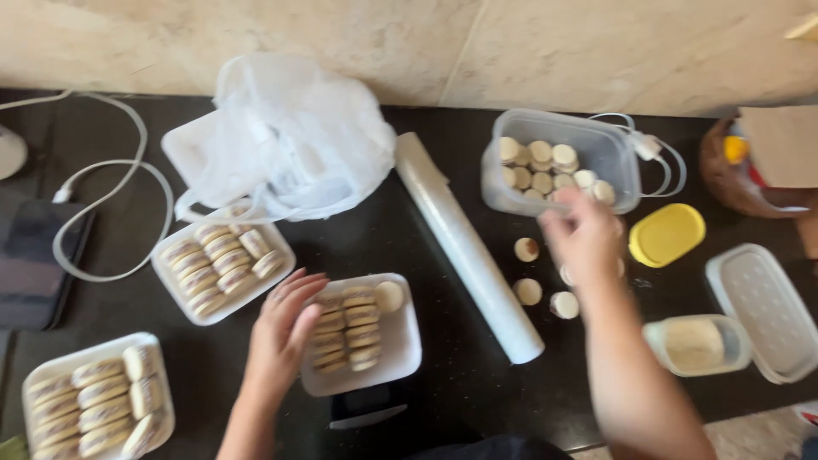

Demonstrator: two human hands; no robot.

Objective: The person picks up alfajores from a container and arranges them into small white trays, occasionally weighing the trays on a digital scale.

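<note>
Overhead, hands (285, 328) (584, 238) spread, holding nothing, above the black counter (443, 255) by a beige wall (511, 43).

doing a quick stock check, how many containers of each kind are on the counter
White foam trays of sandwich cookies: 3 (one under the left hand, one near the plastic bag, one at the lower left)
Clear plastic tub of cookies: 1, by the right hand
Small clear tub with a pale filling: 1
Total: 5
</note>
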